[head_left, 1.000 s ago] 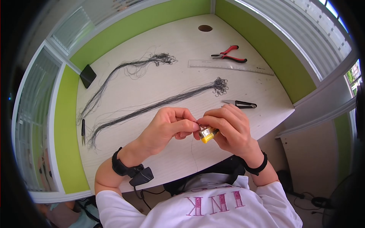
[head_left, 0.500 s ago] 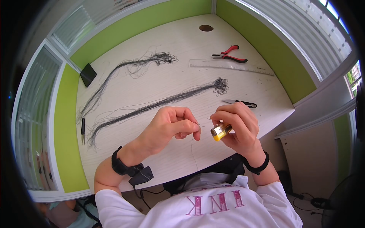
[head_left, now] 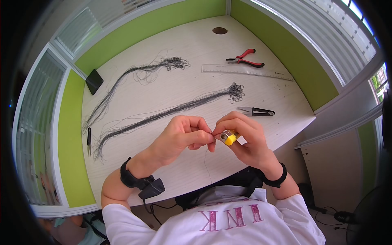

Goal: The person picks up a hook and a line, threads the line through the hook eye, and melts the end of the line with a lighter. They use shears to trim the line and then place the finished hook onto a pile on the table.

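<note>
In the head view, my left hand is closed, pinching a thin dark thread that hangs from the fingertips toward the desk's front edge. My right hand is wrapped around a yellow lighter with its metal top turned toward the left hand. The right fingertips meet the left ones at the pinched thread; its short end is hidden between them. Beyond both hands lies a long bundle of dark threads with curled, hook-like ends.
A second thread bundle lies farther back. Black-handled thread snips, a clear ruler and red-handled pliers are on the right. At the left edge are small scissors and a dark flat object. Green partitions border the desk.
My right hand has moved left with the lighter, bringing its fingertips to those of my left hand. The snips show more fully now. My left hand has stayed nearly still.
</note>
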`<state>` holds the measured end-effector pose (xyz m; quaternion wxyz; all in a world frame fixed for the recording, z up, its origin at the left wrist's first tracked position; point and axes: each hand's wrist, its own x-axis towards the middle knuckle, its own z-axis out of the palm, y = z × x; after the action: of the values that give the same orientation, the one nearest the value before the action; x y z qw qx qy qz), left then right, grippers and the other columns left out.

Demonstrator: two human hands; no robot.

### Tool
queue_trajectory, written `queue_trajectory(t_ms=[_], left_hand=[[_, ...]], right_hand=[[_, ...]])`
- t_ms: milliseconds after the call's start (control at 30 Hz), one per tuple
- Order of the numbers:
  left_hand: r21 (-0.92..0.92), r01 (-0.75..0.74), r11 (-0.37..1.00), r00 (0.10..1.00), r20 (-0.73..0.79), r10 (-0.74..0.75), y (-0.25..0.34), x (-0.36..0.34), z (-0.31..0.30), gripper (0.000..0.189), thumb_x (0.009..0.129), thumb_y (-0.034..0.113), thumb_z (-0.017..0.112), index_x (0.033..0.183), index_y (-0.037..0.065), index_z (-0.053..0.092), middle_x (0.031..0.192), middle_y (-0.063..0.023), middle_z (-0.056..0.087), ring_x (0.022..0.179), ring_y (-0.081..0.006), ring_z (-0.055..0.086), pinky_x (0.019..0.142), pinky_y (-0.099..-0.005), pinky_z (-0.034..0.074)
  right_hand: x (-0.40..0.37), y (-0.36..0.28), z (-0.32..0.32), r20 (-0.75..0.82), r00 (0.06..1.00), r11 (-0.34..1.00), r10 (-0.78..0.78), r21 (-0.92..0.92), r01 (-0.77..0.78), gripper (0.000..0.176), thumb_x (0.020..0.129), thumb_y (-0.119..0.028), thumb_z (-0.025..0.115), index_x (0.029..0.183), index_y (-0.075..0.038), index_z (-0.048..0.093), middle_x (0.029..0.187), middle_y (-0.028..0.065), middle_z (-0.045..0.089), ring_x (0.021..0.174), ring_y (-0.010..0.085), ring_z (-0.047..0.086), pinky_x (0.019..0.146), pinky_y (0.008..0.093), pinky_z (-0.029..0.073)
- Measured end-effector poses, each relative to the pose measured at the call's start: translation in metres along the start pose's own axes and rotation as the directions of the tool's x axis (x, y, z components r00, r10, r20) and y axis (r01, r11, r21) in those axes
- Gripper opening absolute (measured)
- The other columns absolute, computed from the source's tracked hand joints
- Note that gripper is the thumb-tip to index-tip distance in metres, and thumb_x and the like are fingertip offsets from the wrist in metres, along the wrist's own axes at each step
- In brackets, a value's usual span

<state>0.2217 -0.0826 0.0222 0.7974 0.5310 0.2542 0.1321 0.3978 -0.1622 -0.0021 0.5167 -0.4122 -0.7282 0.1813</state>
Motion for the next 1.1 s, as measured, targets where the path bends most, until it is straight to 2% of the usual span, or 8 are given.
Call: queue_trajectory(t_ms=[233,433,633,767,867,933,1000,1100], left_hand=[[0.052,0.004,0.999,0.999,0.038,-0.006,-0.003,0.001,-0.001,0.008,0.080,0.011,0.059,0.079,0.003,0.057,0.072,-0.0075,0.064,0.055,-0.0024,0.042,0.051,-0.0168,0.032],[0.181,-0.121,0.976,0.987,-0.083,0.137,0.001,0.003,0.001,0.009,0.079,0.011,0.058,0.079,0.003,0.054,0.076,-0.0105,0.063,0.056,-0.0040,0.044,0.050,-0.0176,0.033],[-0.006,-0.009,1.000,1.000,-0.011,0.009,0.003,0.004,-0.003,0.010,0.082,0.011,0.057,0.083,0.002,0.053,0.075,-0.0094,0.063,0.053,-0.0031,0.044,0.048,-0.0161,0.035],[0.069,0.020,0.997,1.000,-0.017,-0.019,-0.001,0.005,-0.002,0.011,0.083,0.011,0.058,0.085,0.001,0.054,0.070,-0.0058,0.060,0.052,-0.0034,0.045,0.048,-0.0161,0.035],[0.118,0.004,0.993,0.999,-0.032,0.000,-0.002,0.006,-0.001,0.012,0.083,0.012,0.060,0.086,0.001,0.055,0.067,-0.0024,0.057,0.054,-0.0035,0.047,0.047,-0.0162,0.034],[0.158,0.041,0.987,0.999,-0.029,-0.037,-0.002,0.006,-0.001,0.012,0.083,0.012,0.060,0.086,0.001,0.056,0.067,-0.0011,0.056,0.055,-0.0037,0.047,0.048,-0.0166,0.034],[0.179,0.048,0.983,0.999,-0.034,-0.043,-0.002,0.005,0.001,0.012,0.082,0.011,0.061,0.086,0.002,0.056,0.067,-0.0003,0.056,0.055,-0.0036,0.047,0.048,-0.0168,0.034],[0.196,0.025,0.980,0.999,-0.038,-0.018,-0.005,0.004,0.003,0.011,0.081,0.010,0.062,0.086,0.002,0.057,0.067,0.0008,0.056,0.056,-0.0033,0.047,0.049,-0.0168,0.034]], right_hand=[[-0.004,-0.002,0.001,-0.021,1.000,0.993,0.010,-0.117,-0.012,0.030,0.062,0.015,0.057,0.087,0.001,0.049,0.080,0.0114,0.054,0.067,0.0244,0.055,0.055,0.0303,0.044],[-0.009,0.003,-0.024,-0.216,0.933,0.868,0.287,-0.354,-0.348,0.020,0.077,0.001,0.059,0.095,0.000,0.050,0.090,0.0119,0.054,0.076,0.0269,0.057,0.061,0.0321,0.046],[-0.035,0.040,-0.071,-0.381,0.888,0.508,0.259,-0.728,-0.461,0.026,0.081,-0.005,0.056,0.105,0.001,0.051,0.102,0.0145,0.051,0.089,0.0305,0.054,0.076,0.0365,0.044],[-0.047,0.049,-0.083,-0.321,0.917,0.397,0.235,-0.830,-0.392,0.032,0.080,-0.003,0.055,0.111,0.000,0.049,0.105,0.0156,0.051,0.090,0.0305,0.054,0.076,0.0360,0.044],[-0.033,0.029,-0.069,-0.301,0.953,0.379,0.038,-0.878,-0.292,0.028,0.079,0.001,0.056,0.106,-0.001,0.054,0.101,0.0148,0.053,0.087,0.0283,0.055,0.073,0.0343,0.045],[-0.022,0.005,-0.049,-0.243,0.958,0.851,0.155,-0.459,-0.254,0.020,0.077,0.002,0.059,0.096,-0.002,0.060,0.093,0.0120,0.057,0.078,0.0225,0.057,0.065,0.0299,0.046],[-0.014,-0.010,-0.025,-0.126,0.958,0.957,0.258,-0.105,-0.271,0.012,0.076,0.000,0.063,0.088,-0.002,0.063,0.082,0.0082,0.058,0.068,0.0170,0.056,0.058,0.0261,0.045],[-0.009,-0.011,-0.007,-0.063,0.966,0.968,0.250,0.018,-0.249,0.009,0.076,-0.004,0.065,0.085,-0.002,0.063,0.077,0.0058,0.058,0.063,0.0141,0.055,0.054,0.0252,0.043]])
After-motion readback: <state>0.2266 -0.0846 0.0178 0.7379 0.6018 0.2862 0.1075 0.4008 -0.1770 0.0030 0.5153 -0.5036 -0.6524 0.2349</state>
